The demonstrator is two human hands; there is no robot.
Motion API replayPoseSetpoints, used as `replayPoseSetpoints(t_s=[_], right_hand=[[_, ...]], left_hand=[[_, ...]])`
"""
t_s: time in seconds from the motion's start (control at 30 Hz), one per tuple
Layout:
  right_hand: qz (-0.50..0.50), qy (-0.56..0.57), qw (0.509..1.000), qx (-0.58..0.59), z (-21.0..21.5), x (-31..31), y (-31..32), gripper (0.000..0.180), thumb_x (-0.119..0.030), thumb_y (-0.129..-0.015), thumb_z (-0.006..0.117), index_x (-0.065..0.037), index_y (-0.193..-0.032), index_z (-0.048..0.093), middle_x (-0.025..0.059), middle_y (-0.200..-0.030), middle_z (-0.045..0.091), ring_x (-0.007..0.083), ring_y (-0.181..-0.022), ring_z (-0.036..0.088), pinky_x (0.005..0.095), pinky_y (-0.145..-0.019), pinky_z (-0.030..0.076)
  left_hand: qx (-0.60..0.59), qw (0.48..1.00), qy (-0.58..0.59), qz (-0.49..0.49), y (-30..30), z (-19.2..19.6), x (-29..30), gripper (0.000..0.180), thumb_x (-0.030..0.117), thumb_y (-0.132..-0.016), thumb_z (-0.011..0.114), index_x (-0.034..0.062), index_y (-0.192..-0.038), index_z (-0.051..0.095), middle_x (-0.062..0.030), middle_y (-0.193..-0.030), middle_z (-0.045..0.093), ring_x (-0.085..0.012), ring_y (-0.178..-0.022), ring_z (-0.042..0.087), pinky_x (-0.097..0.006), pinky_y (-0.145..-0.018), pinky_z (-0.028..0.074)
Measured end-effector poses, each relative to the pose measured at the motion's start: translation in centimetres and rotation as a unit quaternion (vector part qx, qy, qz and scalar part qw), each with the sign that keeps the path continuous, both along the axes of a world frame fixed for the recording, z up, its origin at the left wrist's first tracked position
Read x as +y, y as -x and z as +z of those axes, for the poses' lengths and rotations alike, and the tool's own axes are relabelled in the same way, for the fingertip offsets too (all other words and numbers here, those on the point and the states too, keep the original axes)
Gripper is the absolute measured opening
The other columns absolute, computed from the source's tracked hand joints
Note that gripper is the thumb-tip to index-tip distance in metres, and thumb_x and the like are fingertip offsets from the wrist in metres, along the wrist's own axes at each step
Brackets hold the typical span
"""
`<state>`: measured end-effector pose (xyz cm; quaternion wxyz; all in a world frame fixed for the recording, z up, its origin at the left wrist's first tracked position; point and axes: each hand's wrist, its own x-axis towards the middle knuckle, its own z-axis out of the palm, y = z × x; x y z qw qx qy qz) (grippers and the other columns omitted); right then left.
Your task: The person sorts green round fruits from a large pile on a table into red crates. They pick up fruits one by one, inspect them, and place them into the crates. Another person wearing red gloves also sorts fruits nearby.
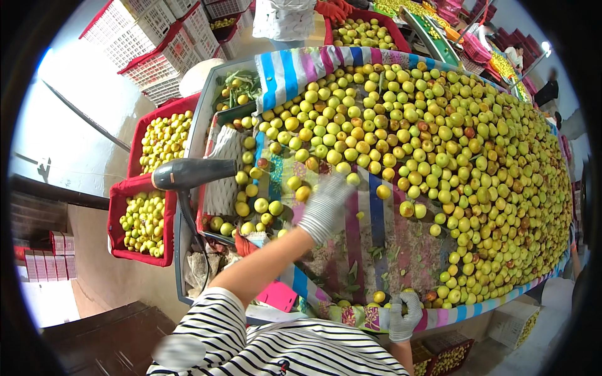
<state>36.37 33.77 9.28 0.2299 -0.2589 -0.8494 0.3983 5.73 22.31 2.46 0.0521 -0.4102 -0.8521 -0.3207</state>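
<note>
A wide heap of small round yellow-green fruits (476,156), some blushed red-brown and jujube-like, covers the striped cloth (378,225) of a big sorting table. Over the thinned-out left part, my left hand (327,207) in a grey-white glove reaches toward loose fruits; its fingers are smeared by motion, so its grip does not show. At the near edge, my right hand (404,316), gloved alike, has its fingers curled round a yellow-green fruit (409,299), mostly hidden by them. Leaf bits and dirt lie on the cloth between the hands.
A dark hair dryer (195,173) stands at the table's left side by a white foam pad (224,172). Red-lined crates of fruit (143,224) sit beyond the left edge. Another person (283,20) stands at the far side; stacked white crates (135,34) rise far left.
</note>
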Motion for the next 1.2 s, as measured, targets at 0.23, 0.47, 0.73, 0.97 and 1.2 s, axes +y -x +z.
replayPoseSetpoints(t_s=[0.23,0.47,0.73,0.97,1.2], right_hand=[[-0.012,0.002,0.999,-0.042,0.1,0.1,-0.2,0.009,-0.007,-0.078,0.065,-0.001,-0.084,0.061,0.0121,-0.079,0.061,0.0261,-0.069,0.06,0.0345,-0.066,0.05],[-0.043,0.011,0.998,-0.054,0.7,-0.1,0.1,0.006,0.001,-0.076,0.065,-0.002,-0.081,0.062,0.0109,-0.076,0.063,0.0253,-0.069,0.061,0.0335,-0.066,0.05],[-0.026,-0.001,0.998,-0.063,-0.2,0.1,-0.4,0.006,-0.004,-0.079,0.064,-0.001,-0.082,0.06,0.0118,-0.077,0.061,0.0261,-0.069,0.061,0.035,-0.065,0.05],[-0.04,0.018,0.999,-0.007,0.2,-0.2,0.2,0.007,-0.005,-0.078,0.06,0.0,-0.08,0.057,0.0097,-0.075,0.056,0.0207,-0.066,0.055,0.033,-0.064,0.047],[-0.019,0.053,0.998,0.015,-0.5,0.0,-0.2,0.005,-0.002,-0.075,0.053,0.0,-0.08,0.054,0.0079,-0.071,0.054,0.017,-0.064,0.053,0.0302,-0.063,0.046]], left_hand=[[-0.004,0.965,-0.006,-0.262,-8.3,-0.9,13.1,0.054,0.016,-0.08,0.059,0.0072,-0.132,0.047,-0.0157,-0.142,0.04,-0.0333,-0.133,0.037,-0.048,-0.114,0.022],[0.123,0.955,0.159,-0.216,1.4,0.0,16.7,0.052,0.015,-0.082,0.059,0.0198,-0.133,0.049,-0.0078,-0.141,0.043,-0.0287,-0.133,0.037,-0.054,-0.114,0.018],[0.066,0.977,0.204,-0.002,8.9,-1.1,10.8,0.046,0.016,-0.085,0.057,0.0223,-0.131,0.052,-0.0104,-0.146,0.038,-0.0304,-0.137,0.033,-0.059,-0.111,0.018],[0.034,0.944,0.315,0.088,10.2,0.1,1.7,0.057,0.013,-0.082,0.057,0.0279,-0.135,0.046,-0.0113,-0.152,0.025,-0.0341,-0.14,0.025,-0.057,-0.111,0.018],[-0.037,0.92,0.282,0.269,8.2,0.1,-5.6,0.055,0.022,-0.083,0.06,0.017,-0.135,0.045,-0.0185,-0.151,0.026,-0.038,-0.138,0.027,-0.053,-0.109,0.024]])
